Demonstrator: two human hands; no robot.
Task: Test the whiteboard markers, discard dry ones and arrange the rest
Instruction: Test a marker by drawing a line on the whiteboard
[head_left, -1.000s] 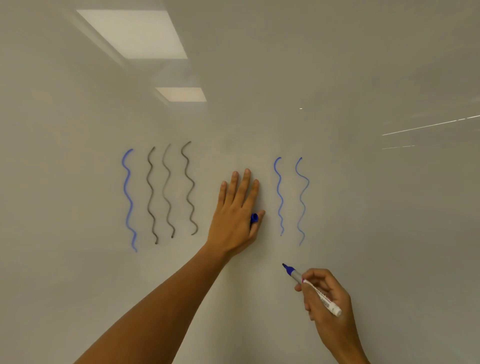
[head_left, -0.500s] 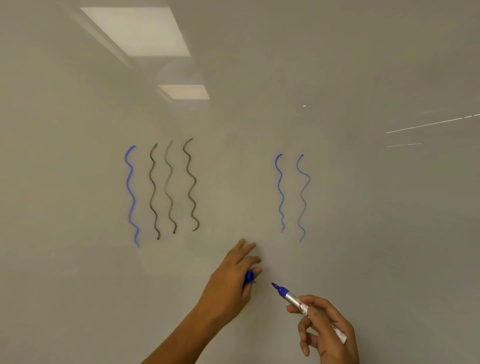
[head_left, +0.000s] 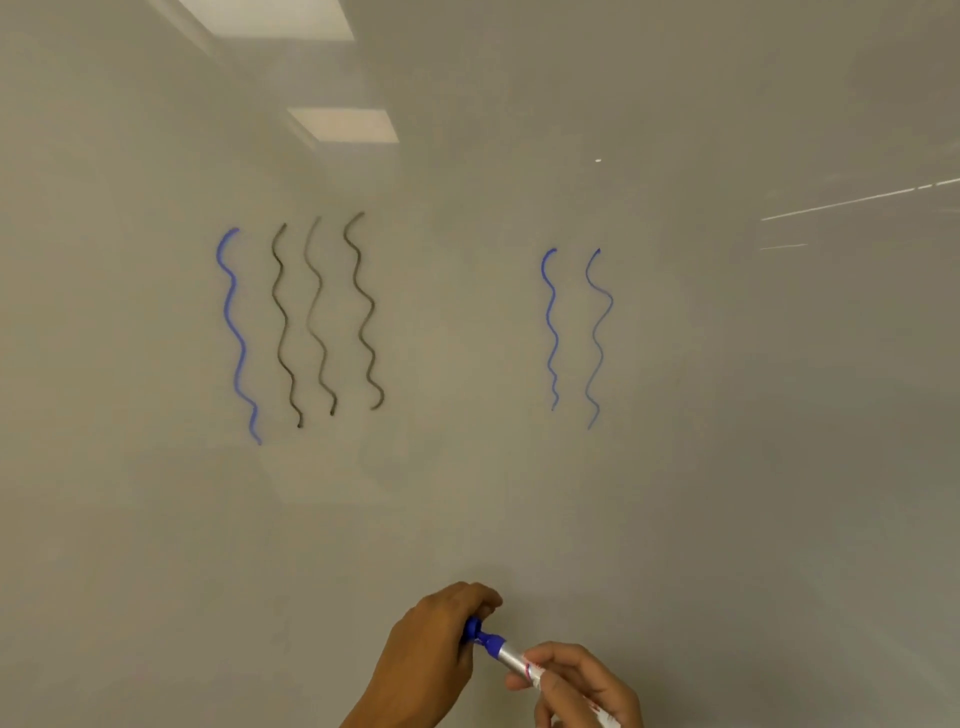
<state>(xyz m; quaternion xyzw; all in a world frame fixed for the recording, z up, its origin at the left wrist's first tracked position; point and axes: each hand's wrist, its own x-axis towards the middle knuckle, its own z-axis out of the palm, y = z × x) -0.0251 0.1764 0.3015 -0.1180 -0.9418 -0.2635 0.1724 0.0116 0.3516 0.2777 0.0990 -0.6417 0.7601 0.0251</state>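
Note:
A blue whiteboard marker (head_left: 514, 659) with a silver-white barrel is gripped in my right hand (head_left: 582, 686) near the bottom of the head view, its blue tip pointing up and left. My left hand (head_left: 431, 654) holds the blue cap (head_left: 471, 627) in curled fingers, and the cap's mouth meets the marker's tip. Both hands are low in front of the whiteboard (head_left: 727, 467). On the board are a thick blue wavy line (head_left: 236, 332), three black wavy lines (head_left: 322, 317) and two thinner blue wavy lines (head_left: 571, 332).
The whiteboard fills the whole view. Ceiling light panels (head_left: 343, 124) are reflected at its upper left and bright streaks at the upper right. Nothing else is in view.
My left hand left the board, where it lay flat, and dropped down with the cap. Both hands came together, and the cap now touches the marker tip.

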